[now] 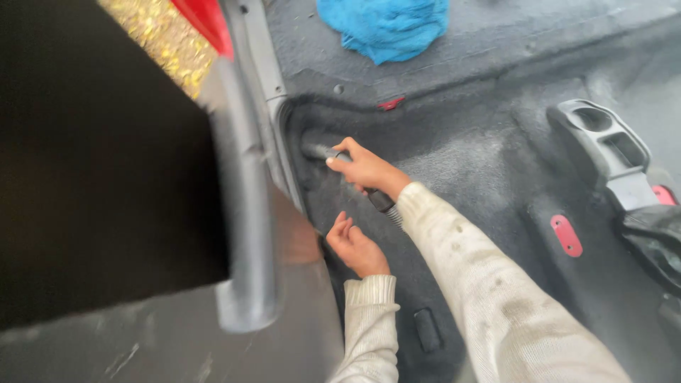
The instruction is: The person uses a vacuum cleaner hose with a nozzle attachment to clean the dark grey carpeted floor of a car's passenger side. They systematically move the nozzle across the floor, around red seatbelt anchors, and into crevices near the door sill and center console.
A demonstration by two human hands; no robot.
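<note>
I am watching my right hand (367,170) closing its fingers around a dark vacuum nozzle (328,152), whose grey tip is pushing into the carpeted corner at about ten o'clock from the hand, right against the door sill (264,64). The ribbed hose (386,206) is trailing back under my wrist toward five o'clock. My left hand (355,247) is hovering just below, at six o'clock from the right one, fingers loosely curled and holding nothing, close to the carpet (468,152) edge; whether its fingertips are touching the pile I cannot tell, since the frame is blurring there.

To my mind, working this corner well is calling for keeping the tip flat in the crease where carpet is meeting trim, drawing it slowly along the seam, and using the free hand to press or lift the pile beside it.

The floor is dark grey carpet with the seats out. A black plastic console (603,142) is sitting at three o'clock, a red mounting tab (566,235) at four o'clock, a smaller red clip (391,103) at twelve. A crumpled blue cloth (386,25) is lying well apart at twelve o'clock. The open door panel (92,177) is filling the nine o'clock side.
</note>
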